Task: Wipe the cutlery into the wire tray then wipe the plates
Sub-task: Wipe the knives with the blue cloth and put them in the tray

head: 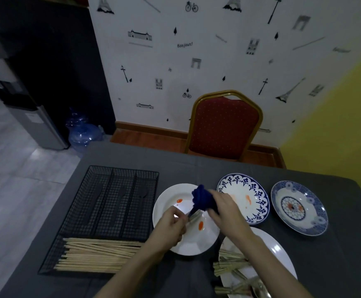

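Note:
My left hand [172,225] pinches the handle of a piece of cutlery [194,218] above a white plate [188,244] marked with red sauce spots. My right hand [224,209] grips a dark blue cloth [202,197] wrapped round the other end of that cutlery. The black wire tray [110,203] lies to the left, with dark cutlery in its upper compartments and a row of wooden chopsticks [98,254] in the front one. A white plate [282,254] at bottom right carries several more cutlery pieces [231,265].
Two blue-patterned plates sit at the right: one [243,197] smeared with orange sauce, the other [299,207] further right. A red chair [222,125] stands past the table's far edge. The dark tablecloth [336,265] covers the table; the floor drops off at left.

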Demonstrator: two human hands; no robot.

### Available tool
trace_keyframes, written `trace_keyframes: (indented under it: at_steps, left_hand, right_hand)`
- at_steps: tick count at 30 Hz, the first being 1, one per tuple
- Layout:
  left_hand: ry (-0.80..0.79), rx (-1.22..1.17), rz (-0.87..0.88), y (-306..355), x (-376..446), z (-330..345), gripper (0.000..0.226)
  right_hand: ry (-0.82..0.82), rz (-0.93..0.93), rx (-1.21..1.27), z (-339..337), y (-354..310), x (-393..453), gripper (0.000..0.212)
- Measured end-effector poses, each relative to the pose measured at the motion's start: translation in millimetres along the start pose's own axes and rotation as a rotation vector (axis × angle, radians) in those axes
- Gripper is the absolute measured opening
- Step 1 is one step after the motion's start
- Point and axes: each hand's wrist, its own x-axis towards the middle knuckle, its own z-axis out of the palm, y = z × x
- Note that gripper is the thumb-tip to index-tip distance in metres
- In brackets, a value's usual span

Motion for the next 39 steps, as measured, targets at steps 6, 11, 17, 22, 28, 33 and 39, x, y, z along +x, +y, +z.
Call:
trace_keyframes:
  at_steps: [6, 11, 17, 22, 28, 33, 39]
  left_hand:
    - [0.033, 0.084, 0.035, 5.8, 6.5, -9.9, 0.02]
    - [0.037, 0.142, 0.095, 11.8, -1.6, -7.5, 0.023]
    - [0.001, 0.237, 0.157, 10.9, -5.1, -12.8, 0.021]
    - [0.011, 0.344, 0.158, 9.7, -4.9, -12.9, 0.019]
    - [0.002, 0.256, 0.14, 5.7, -7.1, -16.8, 0.02]
    - [-0.033, 0.274, 0.136, 10.9, -7.6, -23.5, 0.021]
    - [0.04, 0.151, 0.128, 9.6, -12.1, -28.3, 0.023]
  right_hand:
    - [-0.047, -0.115, 0.045, 8.5, -30.9, -17.8, 0.055]
    - [0.107, 0.085, 0.002, 5.3, -20.7, -10.0, 0.05]
    - [0.116, 0.047, -0.051, 1.4, -25.3, -12.2, 0.04]
    - [0.007, -0.008, -0.133, 8.4, -37.3, -16.7, 0.042]
    - [0.084, 0.081, -0.096, 8.0, -26.4, -10.9, 0.038]
    - [0.016, -0.104, -0.074, 14.6, -46.0, -19.6, 0.046]
    - [0.042, 0.029, -0.213, -0.4, -7.7, 10.5, 0.039]
